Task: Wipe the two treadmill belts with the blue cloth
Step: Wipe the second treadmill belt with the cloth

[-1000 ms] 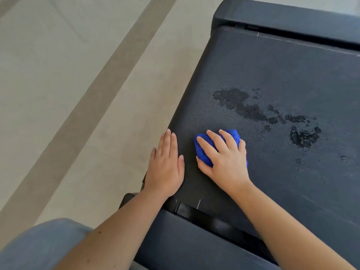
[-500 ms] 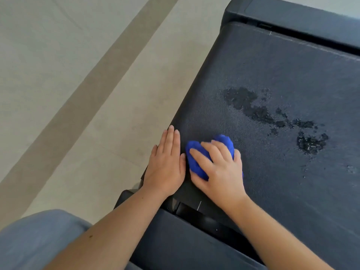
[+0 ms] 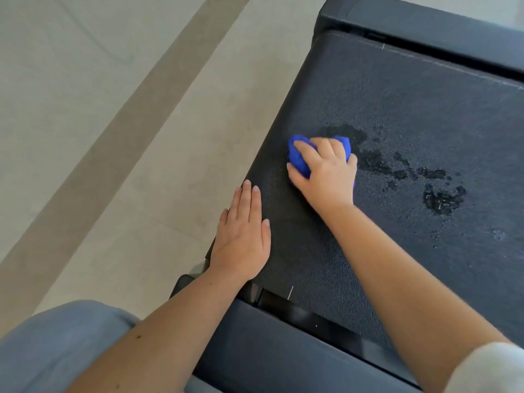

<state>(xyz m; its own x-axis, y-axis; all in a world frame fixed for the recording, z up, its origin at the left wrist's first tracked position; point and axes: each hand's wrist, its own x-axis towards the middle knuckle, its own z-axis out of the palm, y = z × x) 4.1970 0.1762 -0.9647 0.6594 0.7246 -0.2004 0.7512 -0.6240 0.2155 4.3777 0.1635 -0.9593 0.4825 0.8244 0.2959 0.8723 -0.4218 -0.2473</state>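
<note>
A dark, textured treadmill belt (image 3: 411, 103) fills the right side of the view. My right hand (image 3: 326, 174) grips a bunched blue cloth (image 3: 299, 157) and presses it on the belt, at the left end of a wet dark patch (image 3: 402, 168) that spreads to the right. My left hand (image 3: 243, 236) lies flat with straight fingers on the belt's left edge, nearer to me. Only one belt is in view.
Black frame covers bound the belt at the far end (image 3: 425, 26) and the near end (image 3: 283, 344). Pale floor tiles with a grey-brown strip (image 3: 113, 143) lie to the left. My blue-clad knee (image 3: 56, 344) shows at the bottom left.
My right hand has pushed the cloth away from me along the belt, up to the edge of the wet patch. The left hand has stayed flat on the belt's edge.
</note>
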